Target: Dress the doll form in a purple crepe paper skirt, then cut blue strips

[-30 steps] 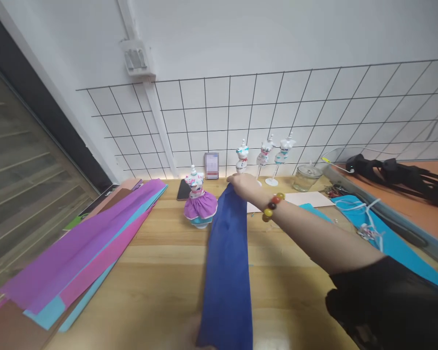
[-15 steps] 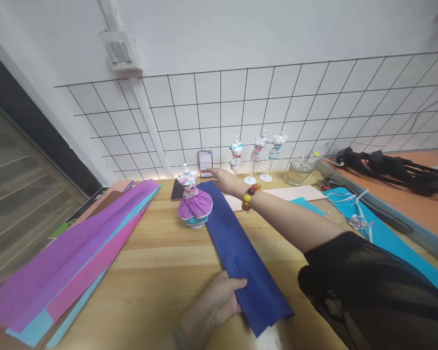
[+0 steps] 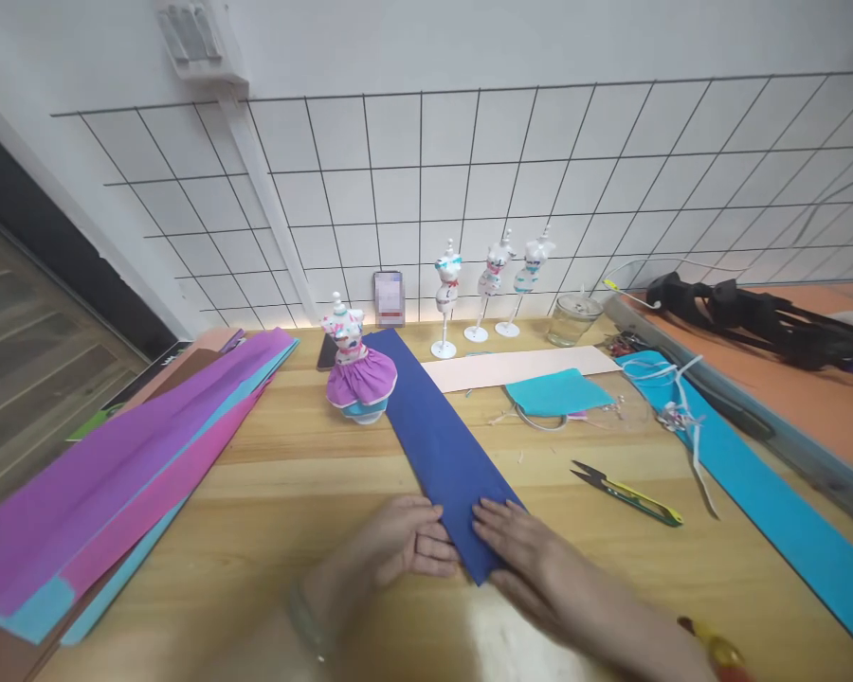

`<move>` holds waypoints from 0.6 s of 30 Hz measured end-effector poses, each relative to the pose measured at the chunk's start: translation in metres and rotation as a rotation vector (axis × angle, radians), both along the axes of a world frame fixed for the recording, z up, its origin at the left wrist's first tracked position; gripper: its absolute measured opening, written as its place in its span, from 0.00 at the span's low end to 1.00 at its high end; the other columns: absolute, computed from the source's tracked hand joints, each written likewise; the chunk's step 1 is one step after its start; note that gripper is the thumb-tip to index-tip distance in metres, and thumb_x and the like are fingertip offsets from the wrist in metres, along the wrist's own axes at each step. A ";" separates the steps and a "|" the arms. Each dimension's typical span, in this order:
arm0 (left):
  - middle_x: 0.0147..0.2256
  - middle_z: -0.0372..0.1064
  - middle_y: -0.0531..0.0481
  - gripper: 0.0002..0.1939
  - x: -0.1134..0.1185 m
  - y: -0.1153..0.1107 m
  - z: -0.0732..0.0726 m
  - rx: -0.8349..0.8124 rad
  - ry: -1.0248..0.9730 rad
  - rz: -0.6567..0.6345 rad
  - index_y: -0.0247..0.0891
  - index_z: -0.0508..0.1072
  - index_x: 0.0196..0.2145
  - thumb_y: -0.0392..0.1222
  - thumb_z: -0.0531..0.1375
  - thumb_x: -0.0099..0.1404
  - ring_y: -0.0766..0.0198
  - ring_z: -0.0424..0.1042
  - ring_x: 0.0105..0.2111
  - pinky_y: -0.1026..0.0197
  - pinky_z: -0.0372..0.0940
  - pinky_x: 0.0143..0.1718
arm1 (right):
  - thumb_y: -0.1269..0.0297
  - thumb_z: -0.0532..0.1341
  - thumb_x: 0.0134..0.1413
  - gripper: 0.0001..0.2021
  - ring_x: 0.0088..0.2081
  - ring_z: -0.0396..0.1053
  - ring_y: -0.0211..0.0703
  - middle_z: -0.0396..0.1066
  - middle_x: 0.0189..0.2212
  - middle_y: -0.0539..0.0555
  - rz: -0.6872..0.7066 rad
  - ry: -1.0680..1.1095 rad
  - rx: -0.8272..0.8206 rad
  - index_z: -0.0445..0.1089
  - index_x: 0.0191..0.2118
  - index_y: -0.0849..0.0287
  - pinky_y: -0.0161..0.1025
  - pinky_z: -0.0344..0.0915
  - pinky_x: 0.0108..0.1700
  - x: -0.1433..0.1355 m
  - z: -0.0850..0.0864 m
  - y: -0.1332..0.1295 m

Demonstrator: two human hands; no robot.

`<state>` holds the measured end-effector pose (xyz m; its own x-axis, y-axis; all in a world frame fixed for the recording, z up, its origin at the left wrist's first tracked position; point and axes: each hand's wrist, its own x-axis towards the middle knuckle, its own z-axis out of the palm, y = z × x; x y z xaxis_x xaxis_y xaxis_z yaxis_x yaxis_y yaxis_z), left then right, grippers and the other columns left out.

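A long dark blue strip [image 3: 433, 426] runs slantwise over the wooden table, its near end between my hands. My left hand [image 3: 412, 540] lies at the strip's left edge, palm partly up, fingers loosely apart and reaching to its edge. Spread over the near right part of the strip is my right hand [image 3: 522, 549], palm down with fingers extended. Beyond the strip's left side stands a small mannequin [image 3: 361, 365] in a purple skirt. Yellow-handled snips [image 3: 626, 493] lie to the right of my right hand.
Purple, pink and light blue sheets [image 3: 163, 455] are piled at the left. Mannequins [image 3: 446, 294], a phone [image 3: 390, 299] and a glass jar [image 3: 572, 318] stand along the wall. Turquoise cloth [image 3: 558, 391], a pale pink strip [image 3: 518, 367] and a bright blue strip [image 3: 774, 497] lie rightward.
My right hand has come back from the far end to the strip's near end. My left hand has let go of the strip's edge. The near end looks narrower and flatter, and the view has shifted.
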<state>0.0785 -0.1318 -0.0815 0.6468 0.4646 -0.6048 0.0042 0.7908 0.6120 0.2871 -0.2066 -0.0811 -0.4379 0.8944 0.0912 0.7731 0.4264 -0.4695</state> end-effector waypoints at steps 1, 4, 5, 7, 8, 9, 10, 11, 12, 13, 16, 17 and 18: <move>0.29 0.74 0.40 0.16 -0.004 0.000 0.002 0.021 0.041 -0.001 0.32 0.66 0.36 0.46 0.64 0.54 0.55 0.76 0.30 0.49 0.66 0.39 | 0.60 0.54 0.59 0.22 0.59 0.56 0.51 0.59 0.58 0.59 0.036 -0.030 0.020 0.60 0.59 0.57 0.53 0.55 0.59 -0.003 -0.006 -0.011; 0.29 0.74 0.43 0.19 -0.011 -0.001 0.008 0.090 0.139 0.001 0.33 0.65 0.32 0.48 0.66 0.50 0.57 0.76 0.30 0.54 0.67 0.36 | 0.60 0.55 0.59 0.23 0.61 0.50 0.55 0.54 0.60 0.58 0.069 -0.095 0.108 0.60 0.59 0.55 0.57 0.53 0.60 -0.006 -0.016 -0.030; 0.29 0.73 0.44 0.19 -0.012 -0.002 0.008 0.113 0.166 -0.001 0.33 0.65 0.31 0.49 0.66 0.49 0.57 0.76 0.30 0.55 0.67 0.36 | 0.60 0.55 0.59 0.22 0.62 0.49 0.56 0.53 0.61 0.58 0.047 -0.112 0.132 0.60 0.59 0.55 0.57 0.53 0.59 -0.002 -0.016 -0.032; 0.29 0.72 0.45 0.21 -0.012 -0.003 0.006 0.156 0.219 -0.009 0.34 0.64 0.32 0.49 0.67 0.48 0.58 0.76 0.30 0.57 0.67 0.34 | 0.60 0.53 0.60 0.22 0.62 0.49 0.56 0.51 0.62 0.58 -0.053 -0.146 0.165 0.60 0.59 0.56 0.58 0.54 0.59 0.013 -0.013 -0.035; 0.29 0.72 0.46 0.22 -0.012 -0.004 0.004 0.180 0.242 -0.016 0.35 0.64 0.34 0.49 0.67 0.48 0.58 0.75 0.30 0.58 0.67 0.33 | 0.60 0.51 0.60 0.22 0.62 0.49 0.56 0.51 0.62 0.59 -0.123 -0.165 0.176 0.59 0.59 0.57 0.58 0.54 0.59 0.026 -0.011 -0.035; 0.30 0.71 0.46 0.22 -0.012 -0.005 0.001 0.214 0.266 -0.026 0.36 0.62 0.35 0.48 0.67 0.48 0.58 0.75 0.29 0.58 0.67 0.31 | 0.60 0.50 0.61 0.22 0.61 0.50 0.57 0.52 0.61 0.60 -0.203 -0.182 0.193 0.60 0.59 0.59 0.59 0.55 0.58 0.041 -0.011 -0.037; 0.30 0.71 0.47 0.22 -0.013 -0.006 -0.003 0.263 0.293 -0.041 0.37 0.61 0.36 0.48 0.66 0.49 0.59 0.75 0.27 0.59 0.67 0.28 | 0.61 0.48 0.61 0.22 0.61 0.49 0.57 0.52 0.61 0.61 -0.281 -0.210 0.201 0.60 0.59 0.60 0.59 0.55 0.58 0.058 -0.012 -0.038; 0.30 0.70 0.48 0.21 -0.013 -0.008 -0.007 0.336 0.326 -0.061 0.38 0.60 0.38 0.47 0.64 0.51 0.61 0.74 0.25 0.60 0.66 0.25 | 0.63 0.46 0.62 0.22 0.61 0.50 0.59 0.54 0.61 0.62 -0.353 -0.233 0.223 0.61 0.59 0.62 0.60 0.57 0.57 0.075 -0.015 -0.040; 0.29 0.68 0.50 0.18 -0.014 -0.010 -0.010 0.444 0.370 -0.080 0.38 0.60 0.39 0.47 0.61 0.54 0.63 0.72 0.22 0.61 0.65 0.23 | 0.65 0.44 0.61 0.23 0.61 0.50 0.59 0.55 0.60 0.64 -0.413 -0.260 0.254 0.61 0.58 0.64 0.61 0.57 0.56 0.093 -0.019 -0.042; 0.29 0.67 0.50 0.15 -0.014 -0.012 -0.013 0.589 0.429 -0.097 0.39 0.60 0.40 0.46 0.58 0.57 0.64 0.70 0.21 0.61 0.64 0.22 | 0.67 0.42 0.60 0.24 0.61 0.49 0.60 0.56 0.59 0.66 -0.465 -0.295 0.276 0.61 0.57 0.67 0.61 0.56 0.56 0.108 -0.026 -0.045; 0.34 0.67 0.47 0.11 -0.015 -0.018 -0.018 1.195 0.613 -0.163 0.40 0.63 0.43 0.38 0.52 0.61 0.61 0.70 0.30 0.54 0.66 0.33 | 0.65 0.45 0.59 0.24 0.60 0.53 0.62 0.58 0.57 0.69 -0.547 -0.397 0.275 0.59 0.58 0.71 0.58 0.58 0.56 0.141 -0.047 -0.054; 0.37 0.67 0.45 0.14 -0.014 -0.019 -0.018 1.402 0.640 -0.199 0.40 0.64 0.45 0.35 0.51 0.61 0.58 0.69 0.36 0.51 0.65 0.40 | 0.65 0.45 0.58 0.24 0.59 0.55 0.61 0.59 0.57 0.69 -0.553 -0.420 0.261 0.59 0.58 0.71 0.57 0.59 0.56 0.146 -0.052 -0.056; 0.41 0.67 0.42 0.17 -0.014 -0.020 -0.016 1.578 0.637 -0.249 0.39 0.65 0.47 0.32 0.50 0.60 0.55 0.67 0.42 0.48 0.62 0.45 | 0.67 0.45 0.58 0.24 0.58 0.57 0.60 0.60 0.56 0.69 -0.554 -0.435 0.250 0.59 0.58 0.71 0.55 0.61 0.54 0.148 -0.055 -0.059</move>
